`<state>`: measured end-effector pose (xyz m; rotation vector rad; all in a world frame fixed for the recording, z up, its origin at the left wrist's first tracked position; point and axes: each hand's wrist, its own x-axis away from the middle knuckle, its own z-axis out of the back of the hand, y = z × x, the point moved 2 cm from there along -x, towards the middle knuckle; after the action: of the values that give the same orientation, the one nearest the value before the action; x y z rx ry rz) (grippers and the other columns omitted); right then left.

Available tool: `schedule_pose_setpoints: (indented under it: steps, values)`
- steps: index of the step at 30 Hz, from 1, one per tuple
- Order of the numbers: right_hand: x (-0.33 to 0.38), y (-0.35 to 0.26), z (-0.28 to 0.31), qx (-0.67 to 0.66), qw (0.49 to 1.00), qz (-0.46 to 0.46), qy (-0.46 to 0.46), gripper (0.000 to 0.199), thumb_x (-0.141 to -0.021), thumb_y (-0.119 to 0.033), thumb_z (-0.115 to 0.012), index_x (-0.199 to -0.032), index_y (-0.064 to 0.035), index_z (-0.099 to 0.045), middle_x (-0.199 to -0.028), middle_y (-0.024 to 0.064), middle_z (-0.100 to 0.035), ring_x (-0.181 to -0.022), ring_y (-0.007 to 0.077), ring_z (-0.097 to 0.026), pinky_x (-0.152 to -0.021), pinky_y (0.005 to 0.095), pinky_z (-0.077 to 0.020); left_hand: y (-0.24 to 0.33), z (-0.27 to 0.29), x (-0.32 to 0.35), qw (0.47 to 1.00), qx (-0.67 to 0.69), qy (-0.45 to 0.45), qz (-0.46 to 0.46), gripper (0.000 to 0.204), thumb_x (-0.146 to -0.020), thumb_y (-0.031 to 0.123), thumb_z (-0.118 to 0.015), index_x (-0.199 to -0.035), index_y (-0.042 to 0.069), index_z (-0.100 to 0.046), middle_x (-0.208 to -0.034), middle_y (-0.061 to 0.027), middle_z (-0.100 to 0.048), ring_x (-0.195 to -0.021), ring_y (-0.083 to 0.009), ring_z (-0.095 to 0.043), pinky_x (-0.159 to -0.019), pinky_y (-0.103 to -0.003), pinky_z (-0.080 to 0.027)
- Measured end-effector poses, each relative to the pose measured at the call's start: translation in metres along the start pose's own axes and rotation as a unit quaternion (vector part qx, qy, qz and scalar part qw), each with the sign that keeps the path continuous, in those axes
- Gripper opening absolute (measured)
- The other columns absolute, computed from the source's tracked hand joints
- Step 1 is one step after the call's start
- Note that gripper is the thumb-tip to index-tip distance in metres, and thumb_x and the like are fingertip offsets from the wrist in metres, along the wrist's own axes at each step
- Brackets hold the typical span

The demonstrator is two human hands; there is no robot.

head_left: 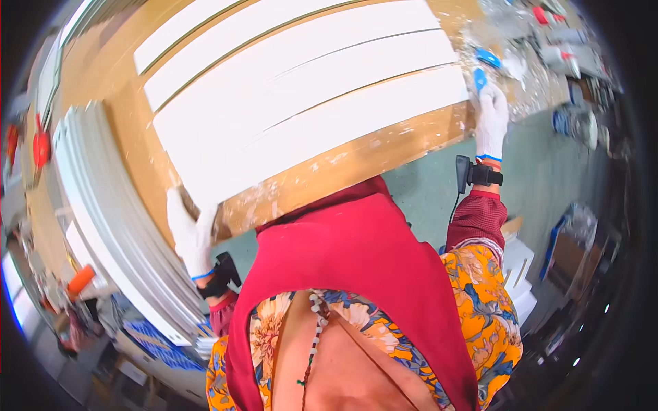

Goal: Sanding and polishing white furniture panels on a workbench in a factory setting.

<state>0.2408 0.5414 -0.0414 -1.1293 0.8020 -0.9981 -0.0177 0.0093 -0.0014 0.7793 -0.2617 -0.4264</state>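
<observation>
Several long white boards [356, 96] lie side by side on a brown work table, their surfaces washed out by glare. My left hand [188, 236], in a white glove, is at the near left corner of the closest board, thumb and fingers on either side of that corner. At the board's right end is my right hand [491, 120], also gloved, closed on a small blue tool [480, 79] that points away from me. Its tip and exact kind cannot be made out. Just beyond lies another blue object [487, 57].
A stack of long white strips [127, 219] stands along the table's left side. White scraps and smears cover the table's right end [531, 82], with red-and-white bottles [561, 60] behind. An orange object [81, 281] is at the far left. Boxed goods [576, 253] stand right.
</observation>
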Motion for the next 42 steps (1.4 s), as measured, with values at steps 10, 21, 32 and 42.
schedule_pose_setpoints:
  steps: [10, 21, 32, 42]
  values:
    - [-0.022, 0.016, -0.012, 0.186, 0.976, 0.102, -0.044, 0.04, -0.101, -0.029, -0.052, -0.119, 0.0065, -0.057, -0.111, 0.0093, -0.061, -0.099, 0.0168, -0.055, -0.089, 0.0309, -0.0452, -0.019, -0.026, 0.033, 0.973, -0.12, 0.199, 0.009, 0.075, -0.071, 0.02, -0.078, -0.136, 0.002, -0.044, -0.115, -0.017, -0.064, -0.102, -0.0309, -0.064, -0.087, -0.041, -0.052]
    - [-0.002, 0.02, 0.0, 0.097, 0.991, 0.049, -0.073, 0.044, -0.102, -0.033, -0.05, -0.126, 0.0036, -0.053, -0.123, 0.0115, -0.061, -0.11, 0.0195, -0.058, -0.095, 0.0319, -0.0465, -0.046, -0.038, 0.063, 0.938, 0.275, 0.191, 0.086, 0.097, -0.077, 0.0, -0.076, -0.154, 0.001, -0.017, -0.131, -0.018, -0.055, -0.114, -0.0214, -0.059, -0.094, -0.033, -0.051]
    - [0.021, 0.012, 0.006, -0.009, 0.988, 0.029, -0.15, 0.045, -0.102, -0.03, -0.05, -0.135, 0.0006, -0.053, -0.128, 0.0087, -0.061, -0.117, 0.0173, -0.057, -0.095, 0.0273, -0.0455, -0.045, -0.049, 0.106, 0.918, 0.311, 0.245, 0.041, 0.076, -0.076, -0.002, -0.073, -0.144, 0.002, -0.039, -0.106, -0.0051, -0.065, -0.097, -0.0124, -0.061, -0.087, -0.029, -0.052]
    - [0.02, 0.029, 0.016, -0.031, 0.988, 0.009, -0.153, 0.043, -0.101, -0.029, -0.053, -0.133, -0.0005, -0.055, -0.126, 0.0034, -0.061, -0.111, 0.0133, -0.058, -0.086, 0.0245, -0.0477, -0.044, -0.052, 0.122, 0.964, 0.065, 0.257, 0.034, 0.065, -0.075, 0.019, -0.078, -0.135, 0.012, -0.053, -0.124, -0.0097, -0.061, -0.115, -0.0233, -0.058, -0.094, -0.039, -0.049]
